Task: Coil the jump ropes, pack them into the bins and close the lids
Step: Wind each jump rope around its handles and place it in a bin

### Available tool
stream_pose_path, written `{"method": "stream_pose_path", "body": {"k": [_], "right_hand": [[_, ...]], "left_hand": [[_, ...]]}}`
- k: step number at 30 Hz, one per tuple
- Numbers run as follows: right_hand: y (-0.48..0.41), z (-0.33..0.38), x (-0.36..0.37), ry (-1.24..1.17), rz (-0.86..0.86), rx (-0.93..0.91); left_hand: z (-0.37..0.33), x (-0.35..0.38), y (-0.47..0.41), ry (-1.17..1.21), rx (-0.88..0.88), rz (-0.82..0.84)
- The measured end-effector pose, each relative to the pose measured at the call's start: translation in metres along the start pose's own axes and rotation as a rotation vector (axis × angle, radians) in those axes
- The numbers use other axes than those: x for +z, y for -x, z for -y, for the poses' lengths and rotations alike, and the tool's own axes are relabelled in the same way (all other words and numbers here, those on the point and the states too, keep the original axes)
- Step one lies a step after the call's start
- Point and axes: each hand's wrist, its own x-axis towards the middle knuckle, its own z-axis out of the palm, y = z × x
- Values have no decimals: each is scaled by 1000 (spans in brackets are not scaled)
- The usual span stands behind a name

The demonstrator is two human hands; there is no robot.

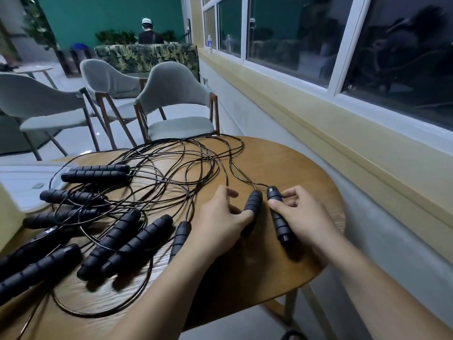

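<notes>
- Your left hand [220, 218]: pinches one black foam handle [254, 201].
- Your right hand [304, 217]: grips the neighbouring handle [282, 228].
- Tangled jump ropes [114, 239]: spread on your round wooden table [294, 163].

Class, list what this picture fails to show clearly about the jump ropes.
Head view:
- left handle: partly hidden by the left hand.
- near handles: blurred, cut by left edge.
- cord tangle: overlaps hide which cord joins which handle.
- white object: cut by left edge; bin or lid unclear.
</notes>
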Motion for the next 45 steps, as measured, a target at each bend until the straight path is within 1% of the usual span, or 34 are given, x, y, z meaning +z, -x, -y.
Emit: {"method": "stream_pose_path", "body": {"k": [4, 6, 8, 10, 12, 14, 16, 17, 18, 20, 22, 23, 25, 28, 33, 36, 38, 41, 43, 45], "right_hand": [[1, -5, 17, -206, 41, -9], [6, 1, 22, -349, 69, -16], [14, 11, 24, -534, 158, 12], [26, 22, 23, -679, 298, 39], [31, 24, 24, -642, 358, 7], [33, 27, 21, -563, 384, -11], [32, 31, 11, -528, 417, -7], [32, 35, 4, -494, 439, -16], [31, 40, -5, -449, 465, -37], [34, 49, -23, -386, 529, -67], [38, 59, -36, -371, 625, -108], [40, 63, -41, -362, 677, -131], [45, 70, -44, -347, 768, -170], [48, 75, -45, -344, 852, -207], [44, 72, -50, -384, 968, -241], [40, 71, -54, -414, 1052, -295], [39, 71, -55, -476, 1094, -332], [37, 72, -56, -632, 1152, -370], [36, 72, -53, -731, 1152, -388], [37, 71, -50, -804, 1096, -407]], "left_hand": [[-5, 6, 3, 243, -40, 30], [-6, 9, 6, 342, -39, 39], [-5, 11, 8, 366, 2, 17], [-1, 10, 9, 273, 76, -22], [0, 6, 11, 168, 176, -45], [0, 1, 13, 171, 250, -4], [1, -8, 14, 203, 263, 75], [2, -13, 13, 195, 287, 80], [2, -18, 11, 175, 324, 54], [1, -29, 10, 139, 402, -72], [-3, -39, 9, 124, 486, -205], [-4, -42, 8, 119, 527, -243], [-4, -46, 7, 118, 574, -258], [-3, -50, 7, 178, 562, -213], [-2, -50, 4, 79, 650, -266], [-2, -55, 1, 15, 684, -294], [-1, -60, -2, -43, 693, -301], [1, -67, -6, -14, 703, -281], [4, -70, -9, -25, 675, -264], [6, -71, -12, -83, 639, -260]]}}
